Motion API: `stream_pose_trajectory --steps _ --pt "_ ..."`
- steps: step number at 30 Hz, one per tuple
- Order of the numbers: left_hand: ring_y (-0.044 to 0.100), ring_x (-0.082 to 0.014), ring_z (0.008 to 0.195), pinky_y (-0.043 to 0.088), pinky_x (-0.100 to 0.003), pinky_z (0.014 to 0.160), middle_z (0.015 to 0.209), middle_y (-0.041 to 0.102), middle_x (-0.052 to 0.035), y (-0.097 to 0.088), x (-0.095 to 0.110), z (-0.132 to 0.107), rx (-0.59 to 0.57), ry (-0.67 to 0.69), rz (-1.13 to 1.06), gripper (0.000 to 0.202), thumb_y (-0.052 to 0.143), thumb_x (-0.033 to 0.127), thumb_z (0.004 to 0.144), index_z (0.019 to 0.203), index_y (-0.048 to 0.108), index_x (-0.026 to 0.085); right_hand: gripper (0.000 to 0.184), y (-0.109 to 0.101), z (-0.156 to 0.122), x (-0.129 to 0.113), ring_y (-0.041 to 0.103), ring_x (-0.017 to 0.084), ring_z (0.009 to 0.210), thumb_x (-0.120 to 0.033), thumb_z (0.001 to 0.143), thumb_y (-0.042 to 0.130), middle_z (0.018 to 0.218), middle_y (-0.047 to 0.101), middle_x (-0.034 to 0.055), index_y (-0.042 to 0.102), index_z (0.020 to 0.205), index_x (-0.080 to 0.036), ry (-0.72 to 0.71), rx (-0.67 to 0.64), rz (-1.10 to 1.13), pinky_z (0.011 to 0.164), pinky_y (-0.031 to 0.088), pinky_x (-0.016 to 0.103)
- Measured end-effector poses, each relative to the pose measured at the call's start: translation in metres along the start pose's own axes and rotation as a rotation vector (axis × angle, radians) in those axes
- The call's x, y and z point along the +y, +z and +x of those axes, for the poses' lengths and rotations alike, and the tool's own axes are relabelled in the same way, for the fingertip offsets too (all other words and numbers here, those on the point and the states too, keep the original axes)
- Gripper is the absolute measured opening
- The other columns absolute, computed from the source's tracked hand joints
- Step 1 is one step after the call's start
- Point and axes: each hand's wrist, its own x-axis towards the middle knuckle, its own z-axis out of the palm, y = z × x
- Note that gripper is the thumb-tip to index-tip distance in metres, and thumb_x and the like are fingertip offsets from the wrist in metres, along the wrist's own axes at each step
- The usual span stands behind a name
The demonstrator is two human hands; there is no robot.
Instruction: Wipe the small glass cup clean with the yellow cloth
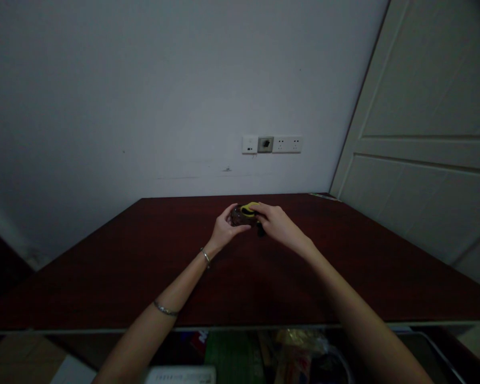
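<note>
Both my hands meet over the middle of a dark red table [144, 266], towards its far side. My left hand [224, 230] is curled round a small dark object with a yellow part [245, 212] and grips it from the left. My right hand [277, 223] closes on the same object from the right, fingers over the yellow part. A small dark piece [260, 231] shows just under my right hand; I cannot make out what it is. My left arm wears thin bracelets [205, 257].
A white wall rises behind the table, with a row of sockets [272, 144]. A pale panelled door [420, 160] stands at the right. Below the table's near edge lie a green item [232, 354], crumpled bags [300, 352] and a white box [182, 375].
</note>
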Motion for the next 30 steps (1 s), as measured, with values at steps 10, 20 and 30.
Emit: stream_pose_trajectory --steps 10,20,30 --pt "0.061 -0.0203 0.09 0.046 -0.035 0.084 0.099 0.065 -0.0089 -0.027 0.012 0.018 0.145 0.113 0.009 0.052 0.076 0.024 0.054 0.101 0.059 0.012 0.043 0.016 -0.02 0.038 0.048 0.021 0.118 -0.01 0.08 0.044 0.12 0.059 0.0018 0.056 0.117 -0.026 -0.009 -0.142 0.056 0.103 0.032 0.043" --pt "0.059 -0.0188 0.09 0.044 -0.033 0.084 0.097 0.065 -0.0067 -0.023 0.011 0.015 0.075 0.069 -0.053 0.05 0.076 0.02 0.053 0.1 0.06 0.014 0.044 0.072 -0.041 0.041 0.032 0.019 0.13 -0.008 0.083 0.04 0.132 0.048 0.006 0.047 0.126 -0.019 -0.277 -0.472 -0.122 0.107 0.029 0.04" --pt "0.059 -0.0192 0.089 0.045 -0.034 0.083 0.099 0.064 -0.0078 -0.02 0.013 0.011 -0.019 0.073 -0.06 0.049 0.075 0.021 0.056 0.102 0.059 0.013 0.041 0.037 -0.026 0.047 0.054 0.024 0.112 -0.045 0.073 0.061 0.113 0.063 0.0077 0.064 0.106 -0.02 0.095 -0.149 0.14 0.097 0.04 0.04"
